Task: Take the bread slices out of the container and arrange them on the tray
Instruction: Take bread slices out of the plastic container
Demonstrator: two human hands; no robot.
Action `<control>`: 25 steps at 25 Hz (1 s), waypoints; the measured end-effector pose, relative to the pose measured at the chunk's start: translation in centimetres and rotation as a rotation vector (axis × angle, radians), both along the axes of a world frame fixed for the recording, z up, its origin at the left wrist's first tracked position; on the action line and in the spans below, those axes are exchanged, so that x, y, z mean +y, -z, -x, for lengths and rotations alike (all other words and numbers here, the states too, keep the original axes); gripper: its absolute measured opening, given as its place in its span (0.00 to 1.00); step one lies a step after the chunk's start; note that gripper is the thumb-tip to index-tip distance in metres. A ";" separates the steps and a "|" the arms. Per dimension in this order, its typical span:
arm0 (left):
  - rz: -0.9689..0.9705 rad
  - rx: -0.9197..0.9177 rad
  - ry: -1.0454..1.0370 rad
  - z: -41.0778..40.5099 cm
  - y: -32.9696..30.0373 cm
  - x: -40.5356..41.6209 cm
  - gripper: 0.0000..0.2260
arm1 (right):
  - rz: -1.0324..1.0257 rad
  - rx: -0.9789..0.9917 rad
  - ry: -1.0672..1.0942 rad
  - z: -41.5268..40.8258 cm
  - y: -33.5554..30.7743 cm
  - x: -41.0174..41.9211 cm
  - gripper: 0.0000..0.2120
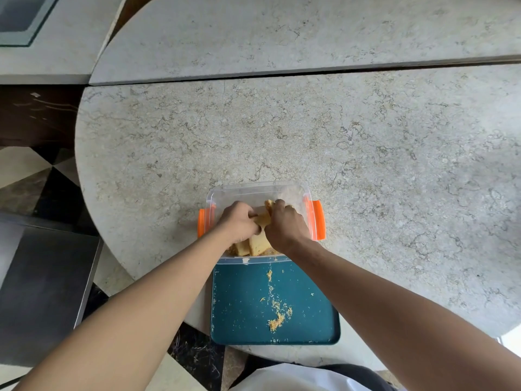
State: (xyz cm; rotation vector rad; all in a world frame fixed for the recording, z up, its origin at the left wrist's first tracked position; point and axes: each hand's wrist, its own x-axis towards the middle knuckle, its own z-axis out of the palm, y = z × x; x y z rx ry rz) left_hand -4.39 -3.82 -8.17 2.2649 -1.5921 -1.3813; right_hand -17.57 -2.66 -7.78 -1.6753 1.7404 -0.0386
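Observation:
A clear plastic container with orange side latches stands on the stone table, just beyond a teal tray. Pale yellow bread slices stand on edge inside the container. Both my hands are down in it. My left hand is closed around a slice from the left. My right hand grips the same bunch of slices from the right, with one slice edge poking up near its knuckles. The tray holds only scattered bread crumbs. My hands hide most of the bread.
The round marble table spreads wide behind and to the right of the container. A dark grey metal surface stands lower at the left. The tray's near edge overhangs the table rim close to my body.

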 end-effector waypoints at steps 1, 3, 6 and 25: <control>0.010 0.036 -0.029 -0.2 0.0 0.2 0.08 | 0.009 0.016 -0.012 0.0 -0.1 0.1 0.16; 0.038 0.072 -0.066 -0.6 -0.2 0.6 0.14 | 0.026 0.036 -0.027 0.0 -0.4 0.1 0.15; 0.085 0.127 -0.121 -1.0 -0.5 1.2 0.19 | 0.066 0.013 -0.022 0.1 -1.1 0.1 0.15; 0.255 0.719 -0.582 -5.5 -10.1 10.8 0.13 | 0.077 -0.824 0.558 8.3 -6.3 8.7 0.11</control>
